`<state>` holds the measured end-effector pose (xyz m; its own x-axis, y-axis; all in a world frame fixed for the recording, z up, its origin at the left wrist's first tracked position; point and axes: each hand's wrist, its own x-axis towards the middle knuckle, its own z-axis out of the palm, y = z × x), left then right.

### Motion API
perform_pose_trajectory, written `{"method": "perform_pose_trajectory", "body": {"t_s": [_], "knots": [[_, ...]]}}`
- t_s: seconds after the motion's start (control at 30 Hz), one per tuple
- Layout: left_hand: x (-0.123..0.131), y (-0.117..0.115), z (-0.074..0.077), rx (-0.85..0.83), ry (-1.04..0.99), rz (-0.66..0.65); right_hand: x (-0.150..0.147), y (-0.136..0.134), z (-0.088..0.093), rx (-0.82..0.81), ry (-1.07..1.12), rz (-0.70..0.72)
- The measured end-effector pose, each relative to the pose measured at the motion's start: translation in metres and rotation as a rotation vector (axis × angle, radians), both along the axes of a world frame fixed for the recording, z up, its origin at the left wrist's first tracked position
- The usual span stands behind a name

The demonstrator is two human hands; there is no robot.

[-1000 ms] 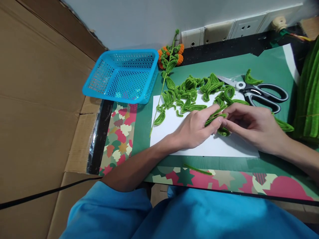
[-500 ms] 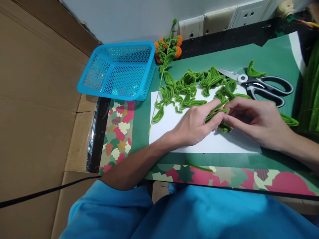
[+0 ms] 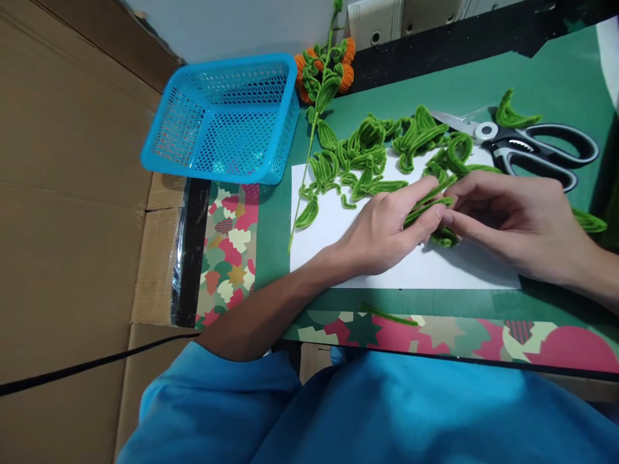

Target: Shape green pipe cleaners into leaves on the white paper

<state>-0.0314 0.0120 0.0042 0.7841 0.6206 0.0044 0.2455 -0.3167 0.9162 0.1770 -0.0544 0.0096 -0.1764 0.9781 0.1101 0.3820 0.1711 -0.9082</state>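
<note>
My left hand (image 3: 387,229) is closed around a green pipe-cleaner leaf (image 3: 425,209) made of fuzzy looped stems, over a white paper sheet (image 3: 348,258). The fingertips of my right hand (image 3: 507,216) pinch the same leaf at its right end, close against my left fingers. Part of the leaf is hidden by the fingers. Behind my hands, several bent green pipe-cleaner pieces (image 3: 370,138) lie in a loose pile on and beyond the paper. Scissors (image 3: 527,145) with black and grey handles lie partly open just past my right hand.
A blue mesh basket (image 3: 222,142) stands at the back left. Beside it lies a long green stem with leaves (image 3: 316,119), near orange pipe-cleaner pumpkins (image 3: 346,74). A single green pipe-cleaner strip (image 3: 389,316) rests by the front edge. Cardboard (image 3: 62,212) borders the left side.
The camera view has shifted slightly, moving the table items up and outward in the picture. Both hands keep nearly the same pose on the leaf.
</note>
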Motion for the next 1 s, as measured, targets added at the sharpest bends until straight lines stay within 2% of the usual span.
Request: {"method": "perform_pose_trajectory", "body": {"t_s": [0.57,1.0], "knots": [[-0.0027,0.0003,0.0086,-0.039,0.048,0.006,-0.0024,0.0,-0.0009,-0.002,0.006,0.006],[-0.0058,0.0013,0.0096,-0.035,0.087,0.029,-0.0064,0.0022,0.0011,-0.023,0.017,0.029]]}}
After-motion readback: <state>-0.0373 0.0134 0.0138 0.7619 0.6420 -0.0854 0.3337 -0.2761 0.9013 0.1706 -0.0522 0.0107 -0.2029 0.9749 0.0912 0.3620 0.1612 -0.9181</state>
